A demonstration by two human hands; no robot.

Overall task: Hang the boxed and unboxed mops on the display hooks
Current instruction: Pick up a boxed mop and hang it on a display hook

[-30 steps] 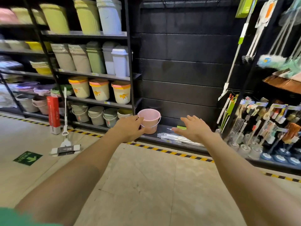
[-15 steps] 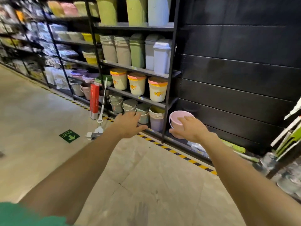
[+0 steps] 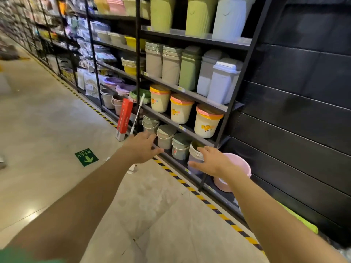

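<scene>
Red box (image 3: 124,118) and bare mop (image 3: 137,114) lean on the shelf (image 3: 167,118); both hands (image 3: 141,147) (image 3: 212,162) reach empty, fingers apart. Careless grabbing may topple them.

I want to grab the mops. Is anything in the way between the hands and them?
Nothing visible blocks them. The left hand and right hand are open and empty; only bare floor lies before the red mop box and loose mop leaning on the shelves.
</scene>
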